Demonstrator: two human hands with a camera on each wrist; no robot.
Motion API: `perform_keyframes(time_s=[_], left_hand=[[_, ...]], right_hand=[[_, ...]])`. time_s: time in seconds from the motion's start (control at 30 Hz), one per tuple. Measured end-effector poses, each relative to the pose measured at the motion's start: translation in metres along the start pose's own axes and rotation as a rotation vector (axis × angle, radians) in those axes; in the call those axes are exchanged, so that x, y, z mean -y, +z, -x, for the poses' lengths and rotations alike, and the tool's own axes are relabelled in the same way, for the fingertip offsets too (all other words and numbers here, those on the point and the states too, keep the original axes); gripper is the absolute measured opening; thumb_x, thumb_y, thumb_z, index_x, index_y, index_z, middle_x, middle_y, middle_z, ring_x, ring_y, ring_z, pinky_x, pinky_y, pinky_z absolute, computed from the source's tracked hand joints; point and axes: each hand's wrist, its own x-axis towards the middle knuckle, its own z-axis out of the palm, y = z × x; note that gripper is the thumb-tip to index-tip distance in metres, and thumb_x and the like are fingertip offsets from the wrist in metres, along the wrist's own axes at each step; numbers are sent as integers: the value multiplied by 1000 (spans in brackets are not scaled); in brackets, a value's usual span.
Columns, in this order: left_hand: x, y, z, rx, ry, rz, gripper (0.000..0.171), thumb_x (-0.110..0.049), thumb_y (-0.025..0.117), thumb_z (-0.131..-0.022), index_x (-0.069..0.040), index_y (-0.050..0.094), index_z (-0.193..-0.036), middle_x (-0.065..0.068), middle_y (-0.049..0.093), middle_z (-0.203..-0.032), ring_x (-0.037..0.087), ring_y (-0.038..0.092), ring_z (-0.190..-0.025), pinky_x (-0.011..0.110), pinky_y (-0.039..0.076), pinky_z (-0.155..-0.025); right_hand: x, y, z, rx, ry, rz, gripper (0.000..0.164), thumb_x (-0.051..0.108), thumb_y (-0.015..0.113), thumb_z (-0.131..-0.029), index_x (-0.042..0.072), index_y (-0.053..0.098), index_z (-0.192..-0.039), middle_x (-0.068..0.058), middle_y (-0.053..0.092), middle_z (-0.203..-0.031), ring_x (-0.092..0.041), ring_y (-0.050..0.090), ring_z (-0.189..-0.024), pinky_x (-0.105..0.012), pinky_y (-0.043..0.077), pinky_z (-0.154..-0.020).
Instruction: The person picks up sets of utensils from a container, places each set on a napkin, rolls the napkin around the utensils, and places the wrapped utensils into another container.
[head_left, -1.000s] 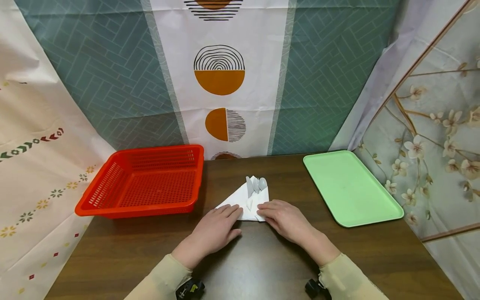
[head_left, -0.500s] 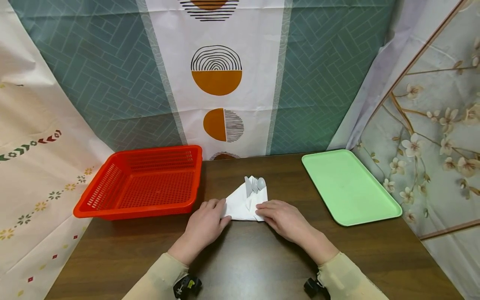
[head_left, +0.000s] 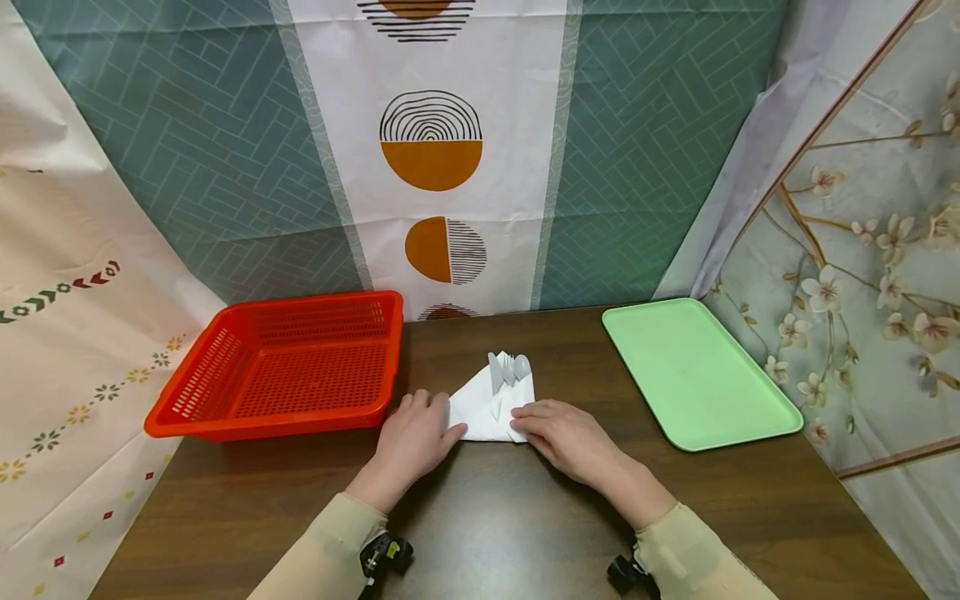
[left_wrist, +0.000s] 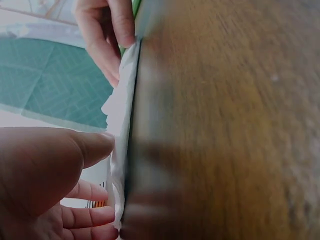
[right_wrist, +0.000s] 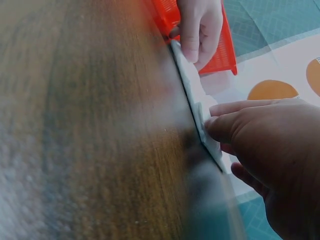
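L hand, fingers relaxed, touches napkin at its L; R hand, likewise, at its R; neither grips. Best press evenly w/o nudging cutlery at napkin's far end.

L hand & R hand were apart, backs up, fingers loosely bent. L fingers pointed twd desk's far edge, L thumb spread sideways; R fingers lay close tog., aimed twd its left edge. Forearms, in cream slvs, angled inward.
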Motion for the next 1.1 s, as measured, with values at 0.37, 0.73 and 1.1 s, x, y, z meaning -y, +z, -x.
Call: perform_keyframes(time_s=[0.37,0.73,1.1], left_hand=[[-1,3,-9,62,-82,-4,62,-49,88,-92,2,68,-120,17,65,-101,35,60,-95,51,56,-83],[3,3,-20,159,-126,234,50,-40,90,-92,-7,62,-117,5,64,-87,25,60,-78,42,52,-73],[7,1,-18,143,-204,502,75,-32,92,-92,-3,55,-151,15,74,-118,30,70,-97,49,61,-89]], right_hand=[[-2,1,-3,-7,-14,-28,23,11,80,-102,12,83,-125,-2,75,-138,-25,69,-126,-43,56,-108],[-7,2,-5,-25,-30,-63,17,10,81,-101,13,83,-118,-1,75,-131,-23,68,-120,-42,57,-104],[-8,3,-7,-32,-32,-76,16,9,82,-101,13,81,-116,-1,75,-130,-24,67,-120,-43,56,-105]])
